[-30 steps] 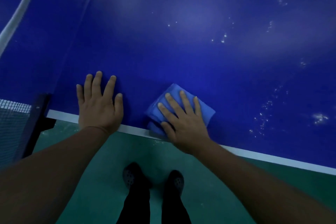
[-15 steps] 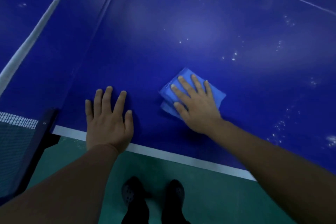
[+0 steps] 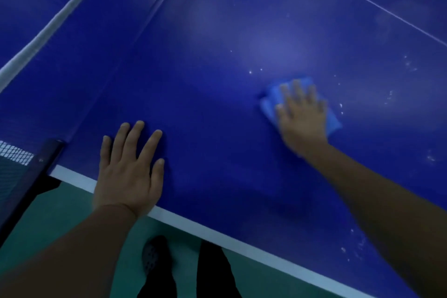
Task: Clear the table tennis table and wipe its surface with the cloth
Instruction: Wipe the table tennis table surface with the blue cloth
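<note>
One folded light-blue cloth (image 3: 335, 120), soft and squarish, sits on the smooth matte blue table (image 3: 217, 80), speckled with white dust on the right. The right hand (image 3: 302, 116) presses it with flat, spread fingers; it's blurry and now farther out and more to the right than a second ago. The left hand (image 3: 130, 172) stays flat, holding nothing, at the near white edge. Net (image 3: 14, 155) at left.
</note>
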{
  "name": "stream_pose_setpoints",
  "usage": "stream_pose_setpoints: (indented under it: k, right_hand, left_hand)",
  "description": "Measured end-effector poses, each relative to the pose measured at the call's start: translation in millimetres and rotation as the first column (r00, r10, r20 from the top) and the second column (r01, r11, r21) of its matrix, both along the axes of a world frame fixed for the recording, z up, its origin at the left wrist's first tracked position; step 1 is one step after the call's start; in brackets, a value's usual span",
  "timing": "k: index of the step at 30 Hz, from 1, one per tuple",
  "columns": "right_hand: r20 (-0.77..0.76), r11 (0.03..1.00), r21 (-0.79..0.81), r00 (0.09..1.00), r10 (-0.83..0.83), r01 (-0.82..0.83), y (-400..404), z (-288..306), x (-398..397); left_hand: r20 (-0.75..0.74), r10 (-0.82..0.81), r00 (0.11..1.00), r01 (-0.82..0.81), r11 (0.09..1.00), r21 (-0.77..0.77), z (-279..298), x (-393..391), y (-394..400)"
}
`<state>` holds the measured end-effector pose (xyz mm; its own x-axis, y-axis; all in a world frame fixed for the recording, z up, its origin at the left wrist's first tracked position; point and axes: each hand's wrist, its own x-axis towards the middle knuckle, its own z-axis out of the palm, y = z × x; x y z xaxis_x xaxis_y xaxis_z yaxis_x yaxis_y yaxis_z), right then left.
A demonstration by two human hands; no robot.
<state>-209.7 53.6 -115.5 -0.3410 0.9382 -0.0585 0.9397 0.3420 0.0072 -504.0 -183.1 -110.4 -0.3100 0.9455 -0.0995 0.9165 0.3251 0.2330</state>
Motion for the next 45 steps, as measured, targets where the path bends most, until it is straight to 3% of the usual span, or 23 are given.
stream_pose_setpoints:
  k: [2, 3, 5, 9, 11, 13, 15, 16, 18, 20, 21, 22, 24, 26, 27, 29, 31, 33, 34, 37, 40, 45]
  right_hand:
    - [-0.033, 0.931, -0.062, 0.931, -0.362, 0.360, 35, 8, 34]
    - [-0.064, 0.884, -0.115, 0.885, -0.461, 0.453, 38, 11, 41]
    - [-0.086, 0.896, -0.087, 0.892, -0.443, 0.436, 16, 13, 28]
    - [-0.050, 1.000, -0.017, 0.999, 0.010, -0.011, -43, 2, -40]
    - [-0.073, 0.963, -0.008, 0.961, 0.268, -0.269, -51, 0, -75]
    - [-0.095, 0.864, -0.016, 0.861, 0.500, -0.503, -30, -1, -100]
    - [-0.057, 0.812, -0.004, 0.811, 0.583, -0.584, 19, -4, -112]
    - [-0.025, 0.848, 0.023, 0.847, 0.531, -0.530, 50, -4, -111]
    - [-0.009, 0.975, 0.020, 0.975, 0.220, -0.220, 112, -1, -99]
    - [-0.090, 0.981, -0.071, 0.979, -0.185, 0.179, 144, 8, -90]
    - [-0.106, 0.961, -0.083, 0.956, -0.273, 0.265, 140, 10, -93]
    - [-0.102, 0.969, -0.046, 0.964, -0.245, 0.241, 124, 10, -102]
    - [-0.118, 0.995, 0.035, 0.989, 0.092, -0.089, 72, 5, -123]
    - [-0.077, 0.879, -0.041, 0.879, 0.472, -0.475, 30, -2, -126]
    - [-0.058, 0.834, -0.049, 0.836, 0.546, -0.549, 33, -2, -121]
    - [-0.048, 0.901, 0.031, 0.900, 0.434, -0.433, 73, -2, -106]
    - [-0.016, 0.988, 0.047, 0.989, 0.148, -0.147, 122, 1, -87]
    - [-0.046, 0.999, -0.030, 0.998, -0.040, 0.038, 140, 3, -69]
    - [-0.055, 0.999, -0.010, 0.998, -0.038, 0.038, 134, 4, -66]
    - [-0.031, 0.987, 0.057, 0.988, 0.151, -0.149, 78, 1, -75]
    - [-0.054, 0.943, -0.005, 0.942, 0.331, -0.331, 17, 3, -120]
    - [-0.139, 0.770, -0.017, 0.765, 0.629, -0.637, 4, 2, -221]
  left_hand:
    - [0.003, 0.011, 1.000, -0.011, 1.000, 0.004, 0, 0, 0]
    - [0.003, 0.011, 1.000, -0.011, 1.000, 0.003, 0, 1, 0]
    - [0.006, 0.008, 1.000, -0.008, 1.000, 0.007, 1, 0, 0]
    - [0.006, 0.000, 1.000, -0.001, 1.000, 0.018, 2, 1, 0]
    - [0.004, -0.005, 1.000, 0.005, 1.000, 0.017, 1, 1, -1]
    - [-0.005, -0.004, 1.000, 0.004, 1.000, 0.013, 0, 0, -1]
    - [-0.018, -0.011, 1.000, 0.011, 1.000, 0.008, -2, 0, -1]
    - [-0.019, -0.014, 1.000, 0.014, 1.000, 0.007, -2, -1, -1]
    - [-0.012, -0.014, 1.000, 0.014, 1.000, 0.011, -2, -1, -1]
    - [-0.014, -0.017, 1.000, 0.017, 1.000, 0.004, -3, -1, -1]
    - [-0.016, -0.019, 1.000, 0.019, 1.000, 0.002, -3, -1, -1]
    - [-0.017, -0.019, 1.000, 0.019, 1.000, 0.002, -3, -2, -1]
    - [-0.017, -0.018, 1.000, 0.018, 1.000, -0.003, -3, -2, -1]
    - [-0.019, -0.016, 1.000, 0.016, 1.000, -0.008, -3, -2, -1]
    - [-0.020, -0.018, 1.000, 0.018, 1.000, -0.010, -3, -2, 0]
    - [-0.020, -0.022, 1.000, 0.021, 1.000, -0.014, -2, -2, 0]
    - [-0.026, -0.024, 0.999, 0.023, 1.000, -0.014, -1, -3, 0]
    - [-0.025, -0.026, 0.999, 0.025, 1.000, -0.012, -1, -3, 1]
    - [-0.021, -0.025, 0.999, 0.025, 1.000, -0.009, -1, -3, 1]
    - [-0.022, -0.028, 0.999, 0.028, 0.999, -0.020, -1, -2, 1]
    - [-0.044, -0.034, 0.998, 0.032, 0.998, -0.059, -2, -3, 1]
    - [-0.051, -0.036, 0.998, 0.031, 0.995, -0.091, -1, -3, 2]
